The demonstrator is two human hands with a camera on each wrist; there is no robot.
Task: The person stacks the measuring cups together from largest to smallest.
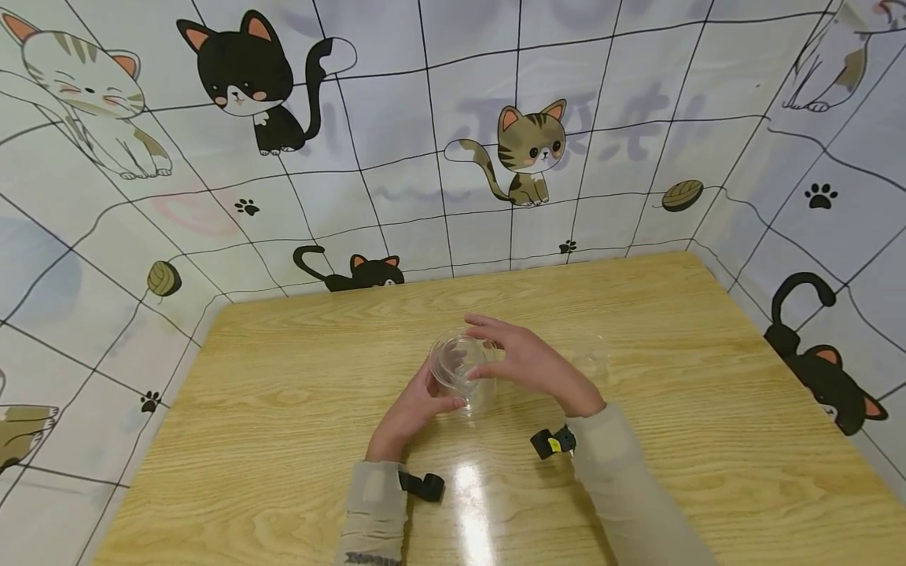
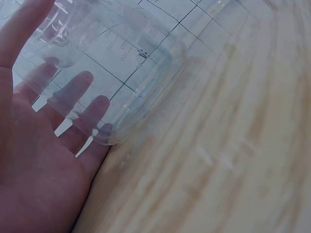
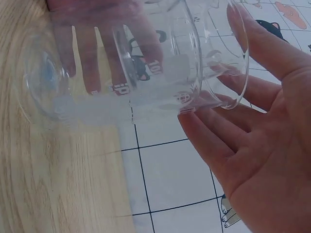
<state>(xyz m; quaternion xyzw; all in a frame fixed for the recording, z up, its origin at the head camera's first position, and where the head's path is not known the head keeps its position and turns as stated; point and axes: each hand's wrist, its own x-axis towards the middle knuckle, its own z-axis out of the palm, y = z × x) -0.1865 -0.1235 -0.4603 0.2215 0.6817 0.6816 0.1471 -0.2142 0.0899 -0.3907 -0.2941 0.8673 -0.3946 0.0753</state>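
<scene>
A clear glass beaker with printed measuring marks (image 1: pixel 478 402) stands on the table. A smaller clear beaker (image 1: pixel 455 358) sits partly inside its mouth, its rim above the larger one. My left hand (image 1: pixel 414 407) holds the large beaker from the left, its fingers visible through the glass (image 2: pixel 127 58) in the left wrist view. My right hand (image 1: pixel 529 360) grips the small beaker near the rim, thumb on one side and fingers on the other. In the right wrist view the large beaker (image 3: pixel 87 109) shows its lower part, with the left fingers behind it.
On the wooden table (image 1: pixel 297 409), another clear, see-through item (image 1: pixel 591 358) lies behind the right wrist; its kind is hard to tell. A cat-printed sheet (image 1: pixel 396 141) closes off the back and both sides. Black camera straps (image 1: pixel 422 486) are on both wrists.
</scene>
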